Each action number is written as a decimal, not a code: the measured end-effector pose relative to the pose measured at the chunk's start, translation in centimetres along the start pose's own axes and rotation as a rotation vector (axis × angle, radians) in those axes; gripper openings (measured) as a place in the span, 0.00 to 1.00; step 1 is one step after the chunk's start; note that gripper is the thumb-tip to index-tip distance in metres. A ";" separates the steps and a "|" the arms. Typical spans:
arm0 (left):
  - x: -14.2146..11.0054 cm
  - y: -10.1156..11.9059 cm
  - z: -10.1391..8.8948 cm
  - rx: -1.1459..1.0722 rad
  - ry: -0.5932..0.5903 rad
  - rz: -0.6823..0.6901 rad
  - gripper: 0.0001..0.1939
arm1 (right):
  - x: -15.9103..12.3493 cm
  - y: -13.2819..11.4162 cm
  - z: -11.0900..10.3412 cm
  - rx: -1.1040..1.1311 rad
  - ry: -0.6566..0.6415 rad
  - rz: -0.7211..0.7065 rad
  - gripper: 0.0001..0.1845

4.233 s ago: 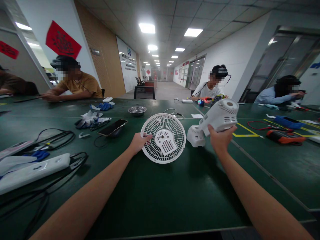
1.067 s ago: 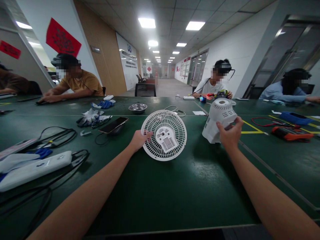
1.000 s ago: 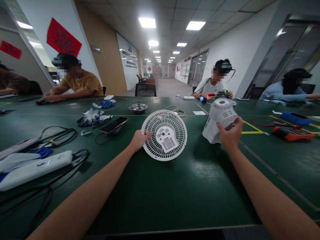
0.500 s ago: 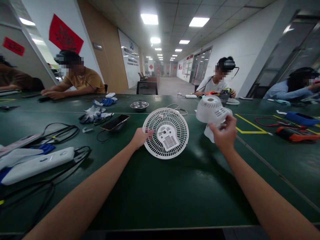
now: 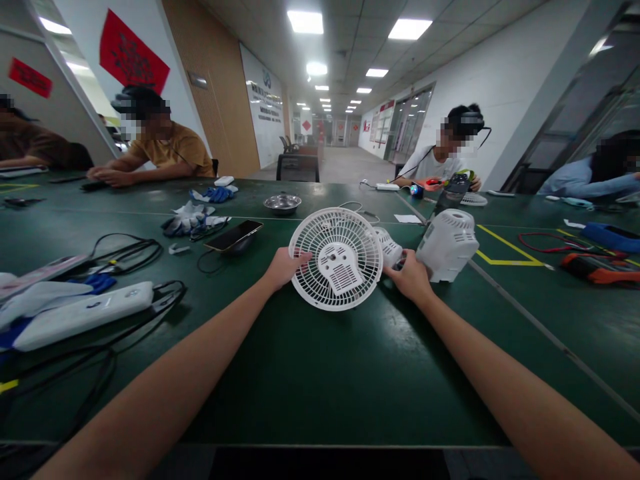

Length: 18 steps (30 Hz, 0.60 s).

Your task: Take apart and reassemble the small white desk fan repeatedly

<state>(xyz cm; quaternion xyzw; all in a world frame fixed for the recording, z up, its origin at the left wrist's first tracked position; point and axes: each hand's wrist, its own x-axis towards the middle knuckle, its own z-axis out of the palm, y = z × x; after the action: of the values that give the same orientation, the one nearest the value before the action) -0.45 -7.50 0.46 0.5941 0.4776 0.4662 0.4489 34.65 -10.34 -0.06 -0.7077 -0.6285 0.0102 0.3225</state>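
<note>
Clasping the white-ribbed grille (image 5: 345,279), the left hand (image 5: 284,268) is partly hidden; right hand's (image 5: 411,275) grip unclear.

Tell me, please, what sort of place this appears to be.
Probably an office area used as a workshop: a large green table holds a power strip and work gloves, people sit around it, and a lettered sign is on the wall behind.

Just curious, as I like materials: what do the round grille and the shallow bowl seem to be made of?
The round grille looks like satin white plastic, judging by its thin, moulded-looking ribs. The shallow bowl seems polished metal, perhaps stainless steel, given its silvery shine.
</note>
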 end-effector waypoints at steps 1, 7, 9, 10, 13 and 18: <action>0.0 0.0 0.0 -0.001 0.001 0.003 0.10 | 0.1 0.2 0.1 -0.039 -0.011 -0.004 0.41; -0.1 0.2 0.1 -0.018 0.024 -0.022 0.09 | 0.0 0.3 -0.3 -0.179 -0.020 -0.016 0.34; -0.1 0.2 0.1 -0.018 0.017 -0.010 0.08 | -0.2 -0.1 -0.9 -0.147 0.024 -0.039 0.30; -0.1 0.2 0.1 -0.019 0.014 -0.004 0.08 | -0.3 -0.4 -1.1 -0.112 0.052 -0.065 0.28; -0.1 0.2 0.3 -0.038 0.027 -0.006 0.08 | -0.8 -1.7 -1.5 0.104 0.060 -0.119 0.18; 0.0 0.2 0.3 -0.013 0.033 -0.011 0.09 | -3.1 -5.3 -0.5 0.798 -0.404 0.088 0.17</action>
<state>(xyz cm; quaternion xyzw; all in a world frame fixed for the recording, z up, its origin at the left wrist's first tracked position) -0.17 -7.60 0.64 0.5809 0.4852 0.4764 0.4474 29.54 -13.32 1.55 -0.5379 -0.5952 0.4034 0.4402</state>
